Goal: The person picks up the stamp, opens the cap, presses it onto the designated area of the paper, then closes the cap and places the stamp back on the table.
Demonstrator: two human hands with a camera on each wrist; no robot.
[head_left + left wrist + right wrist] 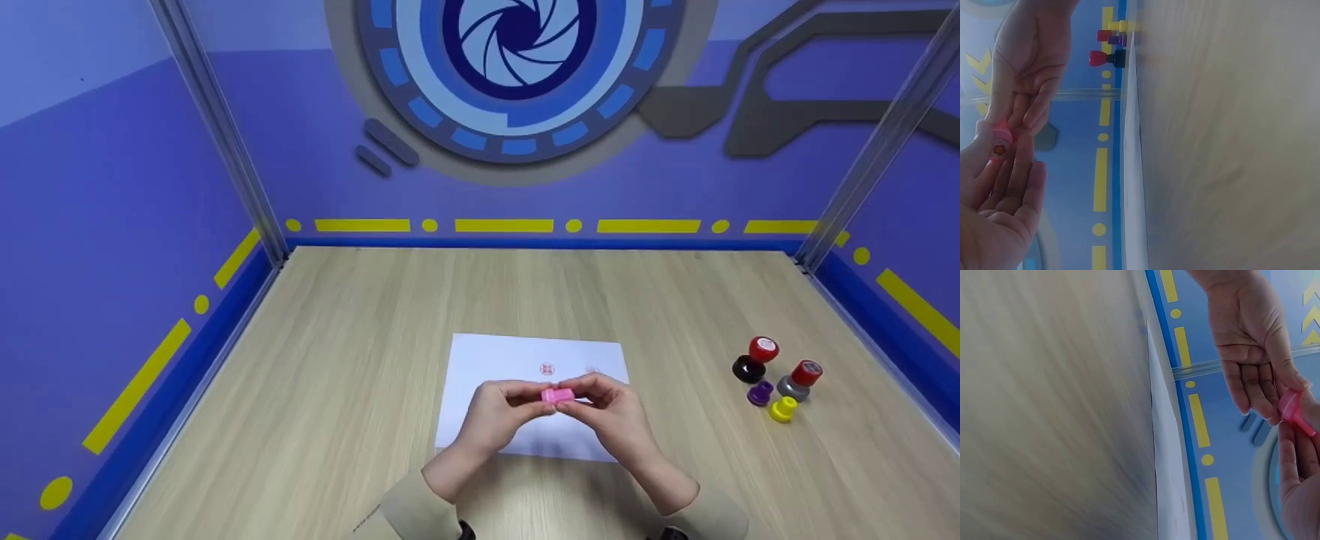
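A small pink toy stamp (559,395) is held up over a white sheet of paper (495,356). My left hand (486,417) pinches its wider end between thumb and fingertips. From the other side, my right hand (619,421) pinches the narrower handle end. A flower picture on a round face of the stamp (999,149) shows in the left wrist view. On the paper, beyond the fingers, there is a red round print (547,369); a fainter mark (592,370) lies to its right, partly covered by the right hand.
To the right on the wooden table (337,360) stand a red-and-black stamp (750,367), a red-and-grey stamp (796,386), a small purple stamp (760,394) and a small yellow stamp (783,409). Blue printed walls (480,202) enclose the back and sides.
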